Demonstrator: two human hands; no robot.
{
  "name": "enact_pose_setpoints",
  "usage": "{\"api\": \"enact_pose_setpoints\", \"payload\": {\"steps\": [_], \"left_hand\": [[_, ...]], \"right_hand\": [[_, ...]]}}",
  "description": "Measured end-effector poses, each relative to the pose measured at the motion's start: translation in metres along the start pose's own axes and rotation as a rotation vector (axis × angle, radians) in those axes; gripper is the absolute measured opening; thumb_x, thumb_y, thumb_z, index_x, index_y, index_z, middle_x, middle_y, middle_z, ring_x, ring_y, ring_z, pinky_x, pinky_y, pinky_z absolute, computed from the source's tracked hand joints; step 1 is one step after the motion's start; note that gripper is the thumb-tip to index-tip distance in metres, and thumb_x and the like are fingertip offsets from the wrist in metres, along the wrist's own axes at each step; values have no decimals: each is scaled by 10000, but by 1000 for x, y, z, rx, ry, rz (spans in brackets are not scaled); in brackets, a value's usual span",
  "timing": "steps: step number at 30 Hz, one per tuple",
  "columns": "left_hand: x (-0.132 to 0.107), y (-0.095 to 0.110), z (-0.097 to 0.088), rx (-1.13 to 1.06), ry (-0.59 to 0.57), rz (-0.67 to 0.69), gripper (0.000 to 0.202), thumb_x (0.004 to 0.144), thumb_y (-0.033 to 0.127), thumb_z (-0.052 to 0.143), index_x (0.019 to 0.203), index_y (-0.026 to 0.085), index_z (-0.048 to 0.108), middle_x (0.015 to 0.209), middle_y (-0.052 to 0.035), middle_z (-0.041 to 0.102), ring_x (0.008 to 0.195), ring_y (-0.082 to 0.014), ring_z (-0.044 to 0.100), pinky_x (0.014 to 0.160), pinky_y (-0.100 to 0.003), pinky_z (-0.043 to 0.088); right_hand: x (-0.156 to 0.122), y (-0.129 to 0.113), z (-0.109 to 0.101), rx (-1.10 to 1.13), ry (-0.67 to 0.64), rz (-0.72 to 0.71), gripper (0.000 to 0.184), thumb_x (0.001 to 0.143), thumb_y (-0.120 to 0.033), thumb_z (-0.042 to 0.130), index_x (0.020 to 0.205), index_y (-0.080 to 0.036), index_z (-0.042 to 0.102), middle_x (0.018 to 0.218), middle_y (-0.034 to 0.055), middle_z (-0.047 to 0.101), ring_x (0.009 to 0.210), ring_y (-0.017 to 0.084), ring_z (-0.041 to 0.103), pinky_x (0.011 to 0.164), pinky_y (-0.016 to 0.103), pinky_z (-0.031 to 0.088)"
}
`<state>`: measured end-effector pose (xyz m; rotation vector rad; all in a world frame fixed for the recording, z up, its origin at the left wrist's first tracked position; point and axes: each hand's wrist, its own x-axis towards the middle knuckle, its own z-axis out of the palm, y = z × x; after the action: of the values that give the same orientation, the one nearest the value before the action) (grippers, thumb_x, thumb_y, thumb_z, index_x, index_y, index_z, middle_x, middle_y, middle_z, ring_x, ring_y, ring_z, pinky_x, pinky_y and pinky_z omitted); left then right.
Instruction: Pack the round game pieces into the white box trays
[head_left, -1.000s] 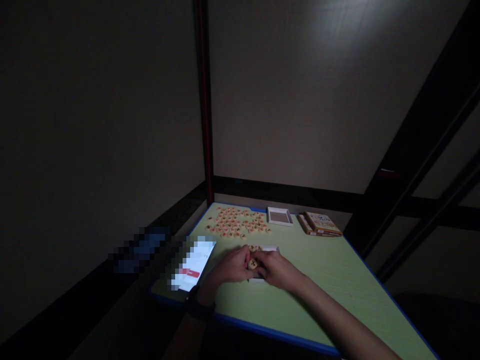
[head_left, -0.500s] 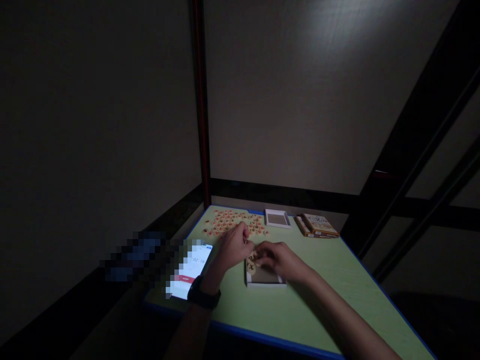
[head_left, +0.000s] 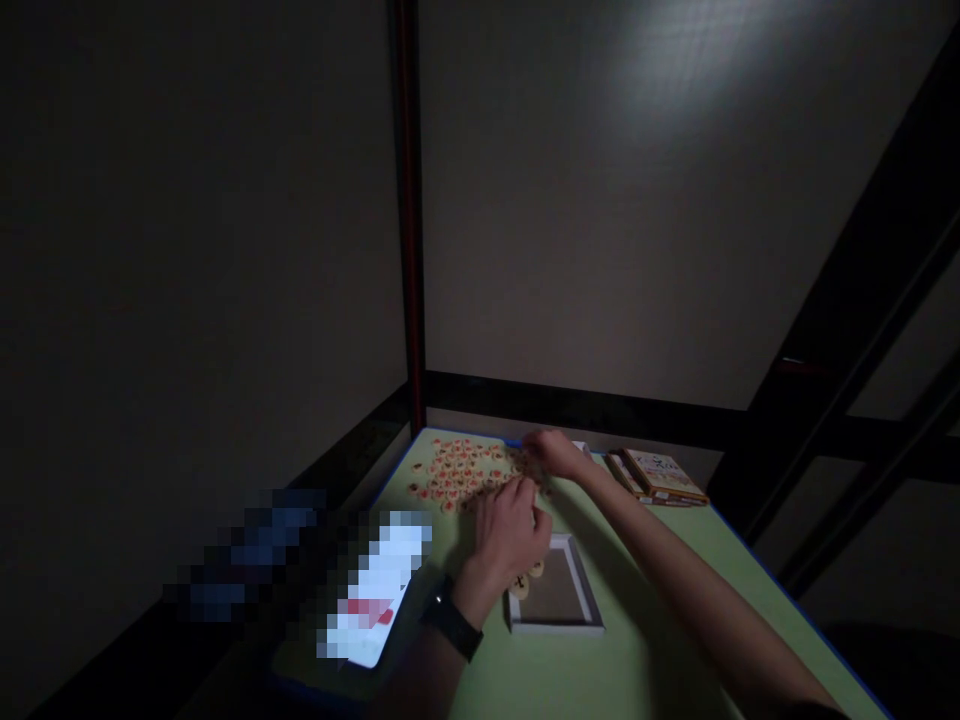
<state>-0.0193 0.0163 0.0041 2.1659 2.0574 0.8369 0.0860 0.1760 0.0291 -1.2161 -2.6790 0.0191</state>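
Observation:
Many round wooden game pieces (head_left: 450, 476) with red and dark marks lie spread over the far left of the green table. My left hand (head_left: 510, 530) is over the near edge of the spread and the tray's far left corner, its fingers curled down and closed; their tips are hidden. The shallow white-rimmed tray (head_left: 598, 612) has a brown floor. A few pieces (head_left: 523, 583) lie at its left side, one marked with a dark cross. My right hand (head_left: 555, 453) reaches across to the right edge of the spread, its fingers blurred and pointing down among pieces.
A lit phone (head_left: 382, 590) lies at the left, partly pixelated. Flat illustrated boxes (head_left: 664, 475) are stacked at the back right. Behind my right hand shows a bit of another white tray (head_left: 581, 448). Walls rise behind the green table (head_left: 675, 560) and at left.
My right hand has left the near tray and moved forward to the right edge of the spread pieces. My left hand has shifted right toward the tray. The view has also moved slightly.

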Motion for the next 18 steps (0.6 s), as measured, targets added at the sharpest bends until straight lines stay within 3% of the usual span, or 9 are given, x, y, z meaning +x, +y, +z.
{"api": "enact_pose_setpoints", "payload": {"steps": [3,6,11,18], "left_hand": [[-5,1,3,-23,-13,102,150,814,262,508,917,198,595,940,-89,656,920,-255,614,813,-359,450],[-7,1,6,-21,-29,146,165,818,279,496,868,186,622,919,-102,666,914,-260,622,809,-369,467],[-6,2,11,-17,-45,174,198,839,298,486,865,189,649,896,-98,688,892,-254,635,797,-372,485],[-6,2,11,-18,-57,161,229,852,289,463,882,179,663,919,-105,700,904,-262,640,789,-381,485]], "right_hand": [[37,2,15,-42,-79,27,300,763,-75,604,1001,-184,750,1039,95,749,957,209,675,771,218,458],[56,4,29,-74,-148,52,296,737,-74,632,971,-201,760,980,80,758,909,202,686,736,214,468],[66,5,40,-98,-219,39,222,737,-76,633,871,-183,775,901,97,759,864,222,693,716,242,479],[70,9,42,-117,-224,51,223,729,-89,658,892,-191,771,915,100,752,876,230,690,702,249,488]]}}
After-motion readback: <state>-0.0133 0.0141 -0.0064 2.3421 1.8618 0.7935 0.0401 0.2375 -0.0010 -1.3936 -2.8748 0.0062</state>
